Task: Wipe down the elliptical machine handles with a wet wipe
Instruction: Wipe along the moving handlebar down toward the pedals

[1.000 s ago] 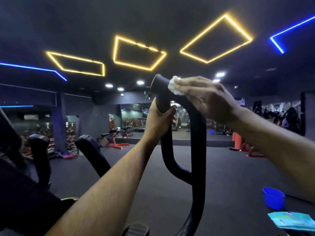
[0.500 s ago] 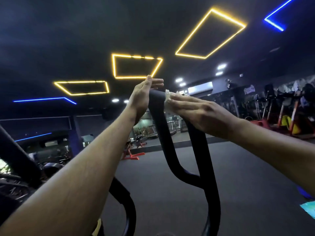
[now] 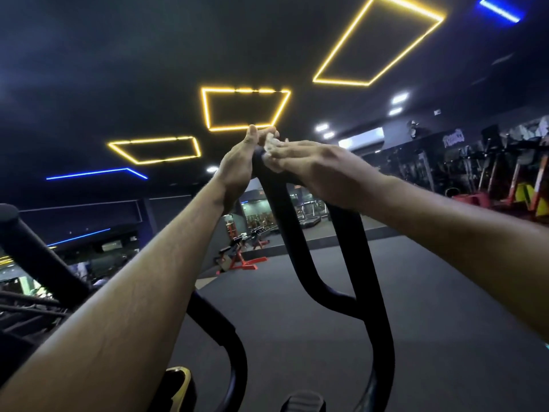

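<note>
Head view: the handle (image 3: 292, 233) runs long and steep, up from low right to its tip between both hands. The right hand (image 3: 320, 173) presses the wipe (image 3: 271, 144) onto that tip, fingers curled over it. The left hand (image 3: 240, 168) rests flat against the tip's far side, fingers straight; the unwiped length probably lies below the right hand.

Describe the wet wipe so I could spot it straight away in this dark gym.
Find the tall black looped handle rising up the middle of the view, and follow it to its top end, where two bare hands meet. The wet wipe is the small crumpled white wad there, under the fingers of the right hand, with the left hand alongside. It is the only pale, soft thing against black bar.
</note>
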Demonstrator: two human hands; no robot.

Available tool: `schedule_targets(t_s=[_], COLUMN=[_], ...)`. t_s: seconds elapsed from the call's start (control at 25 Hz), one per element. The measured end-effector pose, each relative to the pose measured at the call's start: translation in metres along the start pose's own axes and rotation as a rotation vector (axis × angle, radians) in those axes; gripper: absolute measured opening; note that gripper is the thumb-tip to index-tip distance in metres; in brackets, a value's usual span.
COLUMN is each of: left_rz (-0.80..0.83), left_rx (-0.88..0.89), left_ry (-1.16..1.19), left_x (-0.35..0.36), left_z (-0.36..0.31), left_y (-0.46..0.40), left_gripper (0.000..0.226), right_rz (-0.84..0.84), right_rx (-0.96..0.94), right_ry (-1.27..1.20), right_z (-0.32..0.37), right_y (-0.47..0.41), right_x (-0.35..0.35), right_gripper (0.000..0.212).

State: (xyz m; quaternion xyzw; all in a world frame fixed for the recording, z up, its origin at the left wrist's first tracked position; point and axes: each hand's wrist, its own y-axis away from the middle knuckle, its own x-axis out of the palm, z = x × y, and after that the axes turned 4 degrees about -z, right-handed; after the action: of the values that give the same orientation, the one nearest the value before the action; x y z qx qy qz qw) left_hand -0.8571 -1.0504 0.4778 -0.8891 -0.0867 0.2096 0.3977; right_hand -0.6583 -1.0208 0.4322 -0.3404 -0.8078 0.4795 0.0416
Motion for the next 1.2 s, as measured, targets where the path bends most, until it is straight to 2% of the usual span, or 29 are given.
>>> schedule_targets(t_s=[0.2,0.32,0.52,0.76,0.92,1.08,1.2], left_rz=[-0.001,0.038,0.095,0.059,0.048,0.04,0.017], left_rx=[0.039,0.061,0.088,0.154,0.127,0.168,0.168], left_ry=[-0.088,-0.194,-0.284,-0.292,-0.246,-0.34,-0.254], left_x=[0.003,-0.001,-0.005,-0.003,0.0,-0.003,-0.005], left_z=[-0.002,0.0,-0.002,0.0,0.0,0.001,0.01], left_y=[-0.004,-0.009,-0.013,-0.012,-0.007,-0.01,-0.009], left_gripper=[0.052,0.053,0.054,0.052,0.051,0.048,0.045], right_rz=[-0.021,-0.057,-0.022,-0.05,0.015,-0.16,-0.246], right_rx=[0.042,0.166,0.271,0.319,0.313,0.378,0.397], right_ry=[0.037,-0.105,-0.132,-0.04,-0.091,-0.16,-0.128], right_z=[0.003,-0.005,-0.011,0.007,0.021,-0.003,0.004], right_y=[0.059,0.027,-0.015,0.048,0.082,0.047,0.063], right_x=[-0.029,-0.043,-0.02,-0.037,-0.045,-0.038,-0.015], right_gripper=[0.029,0.019,0.018,0.016,0.014,0.013,0.012])
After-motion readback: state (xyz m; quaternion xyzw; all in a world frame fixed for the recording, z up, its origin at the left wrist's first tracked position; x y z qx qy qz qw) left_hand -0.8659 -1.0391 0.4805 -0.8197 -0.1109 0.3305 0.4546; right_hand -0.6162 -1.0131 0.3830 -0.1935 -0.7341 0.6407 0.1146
